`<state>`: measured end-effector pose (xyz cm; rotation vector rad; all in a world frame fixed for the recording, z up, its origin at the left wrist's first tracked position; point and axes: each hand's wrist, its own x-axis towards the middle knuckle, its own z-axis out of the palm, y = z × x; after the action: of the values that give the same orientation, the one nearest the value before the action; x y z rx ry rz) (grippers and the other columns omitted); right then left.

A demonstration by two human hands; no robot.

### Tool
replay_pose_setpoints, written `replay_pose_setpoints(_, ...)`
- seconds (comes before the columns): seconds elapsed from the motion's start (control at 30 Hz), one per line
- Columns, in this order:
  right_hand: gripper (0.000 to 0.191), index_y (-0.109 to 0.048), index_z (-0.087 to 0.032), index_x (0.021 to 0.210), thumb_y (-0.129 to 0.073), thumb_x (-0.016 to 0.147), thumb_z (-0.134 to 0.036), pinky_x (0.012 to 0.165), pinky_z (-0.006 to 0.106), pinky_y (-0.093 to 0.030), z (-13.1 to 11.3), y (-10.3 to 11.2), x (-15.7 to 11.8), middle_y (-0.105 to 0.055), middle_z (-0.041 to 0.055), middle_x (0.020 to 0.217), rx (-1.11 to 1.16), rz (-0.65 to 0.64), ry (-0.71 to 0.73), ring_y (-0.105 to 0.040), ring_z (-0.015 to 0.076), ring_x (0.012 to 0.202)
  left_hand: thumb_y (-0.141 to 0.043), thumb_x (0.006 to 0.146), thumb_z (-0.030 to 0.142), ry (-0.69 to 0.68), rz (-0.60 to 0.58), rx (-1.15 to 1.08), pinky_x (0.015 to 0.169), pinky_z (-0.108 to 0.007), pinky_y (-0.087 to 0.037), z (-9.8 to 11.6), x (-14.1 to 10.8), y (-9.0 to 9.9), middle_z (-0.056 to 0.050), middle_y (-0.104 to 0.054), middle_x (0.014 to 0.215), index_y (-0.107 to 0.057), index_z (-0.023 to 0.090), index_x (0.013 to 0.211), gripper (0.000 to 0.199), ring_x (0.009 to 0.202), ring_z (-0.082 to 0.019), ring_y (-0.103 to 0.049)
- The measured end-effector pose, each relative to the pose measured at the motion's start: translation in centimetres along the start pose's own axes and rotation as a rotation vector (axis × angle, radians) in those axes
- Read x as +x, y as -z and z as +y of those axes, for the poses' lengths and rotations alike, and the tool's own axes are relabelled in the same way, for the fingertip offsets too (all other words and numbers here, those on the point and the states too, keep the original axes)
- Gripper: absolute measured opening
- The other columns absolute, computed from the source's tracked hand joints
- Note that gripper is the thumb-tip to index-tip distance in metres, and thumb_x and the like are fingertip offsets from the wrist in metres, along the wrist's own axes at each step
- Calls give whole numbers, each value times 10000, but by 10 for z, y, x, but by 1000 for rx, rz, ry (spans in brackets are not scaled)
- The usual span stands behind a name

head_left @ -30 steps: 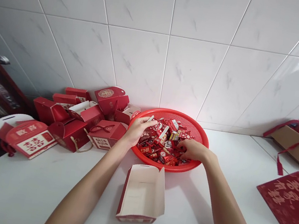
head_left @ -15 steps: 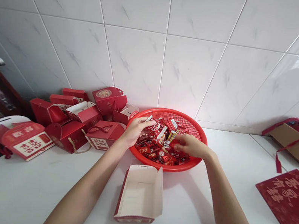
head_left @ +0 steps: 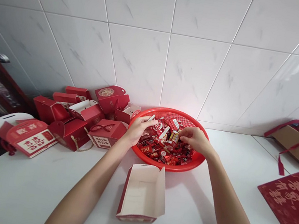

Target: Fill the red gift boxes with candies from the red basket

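Note:
A red plastic basket (head_left: 167, 167) with a perforated wall holds many wrapped candies (head_left: 156, 153), mostly in red wrappers. Over its left rim, my left hand (head_left: 138, 128) is closed around wrapped candy, a pale edge of which shows at the thumb. On the right side, my right hand (head_left: 195, 139) reaches in with thumb and fingers bent together in a pinch just above the candies. A yellow-and-white wrapped piece (head_left: 174, 137) lies by its fingertips; whether anything is pinched is hidden. In front of the basket stands an open box (head_left: 142, 198), white inside, with nothing in it.
Several red gift boxes (head_left: 108, 130) are heaped at the left by the tiled wall. A red printed box (head_left: 289, 198) lies at the right. Behind it, a cardboard carton (head_left: 293, 142) holds dark red ribbons.
My right hand has lifted slightly and drawn its fingertips back from the candies at the basket's centre. My left hand stays at the left rim. The view has shifted slightly.

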<state>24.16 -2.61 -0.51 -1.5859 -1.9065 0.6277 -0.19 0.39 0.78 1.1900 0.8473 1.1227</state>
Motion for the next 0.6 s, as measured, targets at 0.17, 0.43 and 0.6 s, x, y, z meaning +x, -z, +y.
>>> replay_pose_setpoints(0.17,128,-718,-187,819,-593,836,-162,739,319,-535,-7,3,-3,-753,53,863,-25,-46,28,-691,217,819,-896,539,407,19,-6,-3,589,-256,-459,2,-1,-1,20,-635,654,-641,192,590,337,614,-135,-573)
replay_pose_setpoints(0.43,188,-819,-224,782,-672,775,-107,756,290,-513,-28,-11,-11,-792,32,913,-100,-444,129,-705,223,847,-884,511,425,18,-5,7,557,-241,-462,2,-1,-3,28,-597,632,-607,190,574,369,601,-123,-555)
replay_pose_setpoints(0.6,109,-796,-209,753,-705,792,-161,708,310,-496,-25,-17,-9,-776,43,813,-110,-440,108,-690,233,766,-895,522,446,-11,-15,34,552,-240,-463,0,0,-1,23,-603,652,-611,190,589,388,602,-125,-564)
